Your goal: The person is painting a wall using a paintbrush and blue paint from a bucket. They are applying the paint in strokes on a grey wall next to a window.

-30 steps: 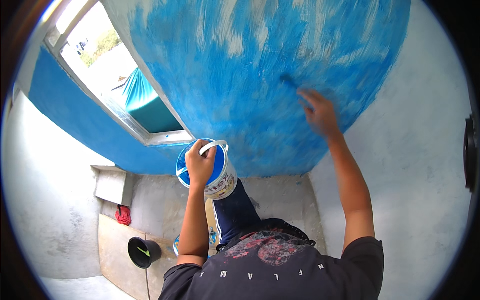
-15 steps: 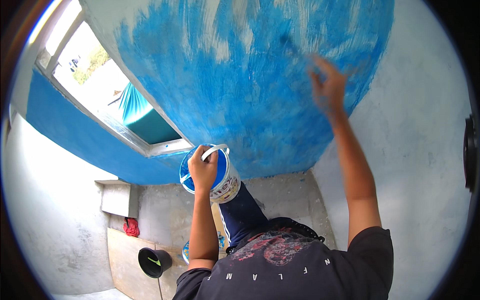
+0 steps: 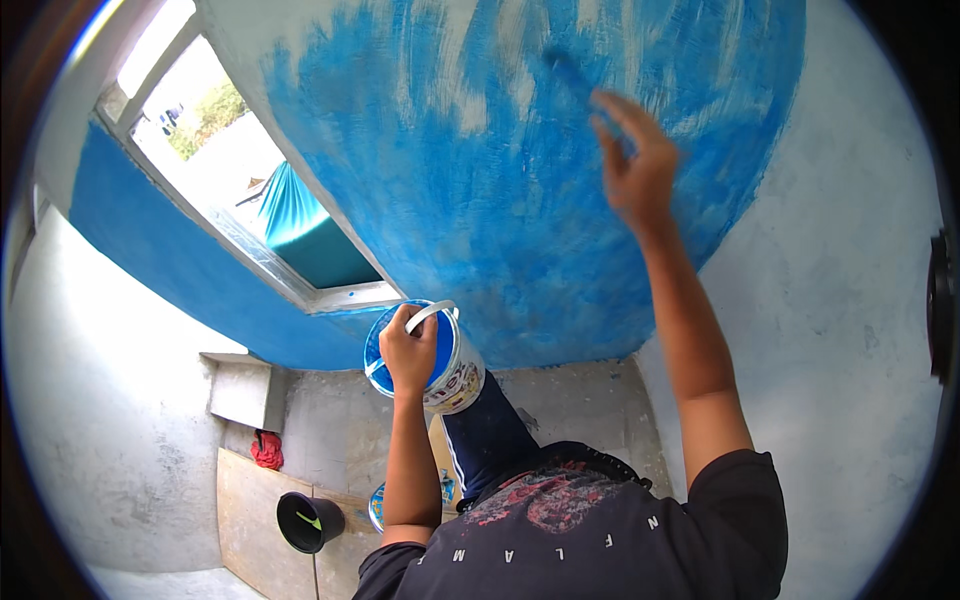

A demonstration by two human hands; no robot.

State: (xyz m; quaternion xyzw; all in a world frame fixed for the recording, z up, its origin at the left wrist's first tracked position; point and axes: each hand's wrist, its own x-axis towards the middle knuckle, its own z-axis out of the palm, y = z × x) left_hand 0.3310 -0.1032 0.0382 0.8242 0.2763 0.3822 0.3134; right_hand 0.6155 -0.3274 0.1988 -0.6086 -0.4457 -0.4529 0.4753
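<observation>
My left hand (image 3: 408, 350) is closed round the white handle of a paint bucket (image 3: 462, 375), which hangs in front of my leg with blue paint inside. Raised against the wall, my right hand (image 3: 642, 165) grips a paintbrush (image 3: 568, 72) by its blue handle. The brush is blurred, and its dark tip lies over the streaked upper part of the painted wall (image 3: 480, 220). Solid blue covers the lower wall; pale streaks show through higher up.
To the left, an unglazed window opening (image 3: 250, 170) shows a teal cloth (image 3: 305, 235) outside. A black bucket (image 3: 310, 523) stands on the floor, with a red cloth (image 3: 267, 450) beyond it near a concrete block (image 3: 240, 393). A bare grey wall (image 3: 820, 330) rises on the right.
My right hand and the paintbrush have moved up and to the left across the wall. The view has shifted slightly; my left hand still holds the paint bucket.
</observation>
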